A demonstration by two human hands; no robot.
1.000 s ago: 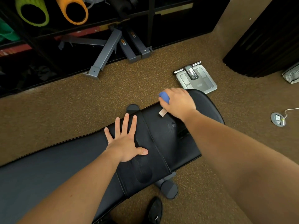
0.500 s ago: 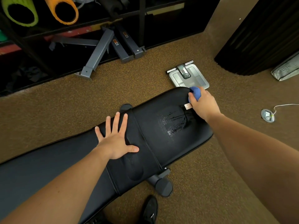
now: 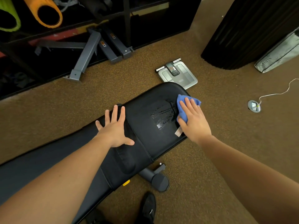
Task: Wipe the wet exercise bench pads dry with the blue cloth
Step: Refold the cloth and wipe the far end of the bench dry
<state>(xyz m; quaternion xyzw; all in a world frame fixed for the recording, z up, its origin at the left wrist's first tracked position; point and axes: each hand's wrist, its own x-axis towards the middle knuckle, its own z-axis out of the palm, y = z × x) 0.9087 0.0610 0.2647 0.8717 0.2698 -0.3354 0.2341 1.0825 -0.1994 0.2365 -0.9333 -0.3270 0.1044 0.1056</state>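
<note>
The right hand point(image 3: 193, 120) is pressing the blue cloth point(image 3: 183, 109) with straight fingers near the seat pad's point(image 3: 145, 126) right edge to soak the wet streaks point(image 3: 163, 118), while the flat, open left hand point(image 3: 115, 128) is probably steadying the bench.

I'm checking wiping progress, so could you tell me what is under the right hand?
Under the right hand lies the blue cloth, pressed flat on the seat pad. The pad beneath the cloth is covered, so its wetness cannot be seen.

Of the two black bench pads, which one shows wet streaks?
The seat pad under the blue cloth and right hand; glistening streaks mark it. The long pad looks matte.
</note>
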